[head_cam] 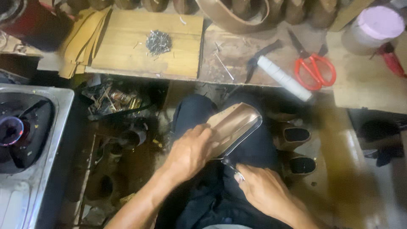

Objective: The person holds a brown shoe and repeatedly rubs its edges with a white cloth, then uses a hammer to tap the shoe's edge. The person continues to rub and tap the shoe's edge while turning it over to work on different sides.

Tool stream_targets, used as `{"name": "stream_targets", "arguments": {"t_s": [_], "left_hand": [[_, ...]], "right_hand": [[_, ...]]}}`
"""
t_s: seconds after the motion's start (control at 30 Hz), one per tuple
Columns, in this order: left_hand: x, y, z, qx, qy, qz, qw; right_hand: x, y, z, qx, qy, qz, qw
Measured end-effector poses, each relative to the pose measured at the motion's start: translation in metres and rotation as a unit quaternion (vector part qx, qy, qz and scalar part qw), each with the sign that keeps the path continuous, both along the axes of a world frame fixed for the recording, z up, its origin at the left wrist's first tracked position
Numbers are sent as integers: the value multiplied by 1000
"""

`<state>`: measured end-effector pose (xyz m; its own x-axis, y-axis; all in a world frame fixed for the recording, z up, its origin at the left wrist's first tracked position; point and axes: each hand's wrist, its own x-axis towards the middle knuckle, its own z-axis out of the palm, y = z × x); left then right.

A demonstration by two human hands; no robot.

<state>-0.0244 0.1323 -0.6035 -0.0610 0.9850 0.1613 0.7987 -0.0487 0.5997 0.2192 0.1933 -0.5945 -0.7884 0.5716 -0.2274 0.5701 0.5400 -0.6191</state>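
Shoe (233,127): tan, sole side up, resting on the lap between the two hands. Left hand (190,152): closed over the shoe's near end, fingers curled on it. Right hand (263,188): just below the shoe, fingers pinched on a thin metal tool (233,169); its tip meets the shoe's lower edge. Beyond the hands, on the tabletop (237,59): nails (158,42) heaped on a board (144,42), a white roll (284,78), red scissors (313,68). Far beyond the right hand: a lidded tub (373,29). Left of the left hand: a steel sink (29,144).
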Motion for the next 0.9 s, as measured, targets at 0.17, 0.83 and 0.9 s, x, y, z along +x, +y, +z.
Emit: {"name": "stream_targets", "arguments": {"t_s": [0.17, 0.83, 0.9], "left_hand": [[0, -3, -2, 31, 23, -6, 999], [-43, -2, 19, -27, -54, -57, 997], [-54, 4, 19, -54, -79, -40, 995]], "right_hand": [[-13, -9, 23, 38, 190, -60, 979], [-31, 21, -7, 13, 186, -120, 975], [-32, 23, -7, 31, 287, -109, 951]]}}
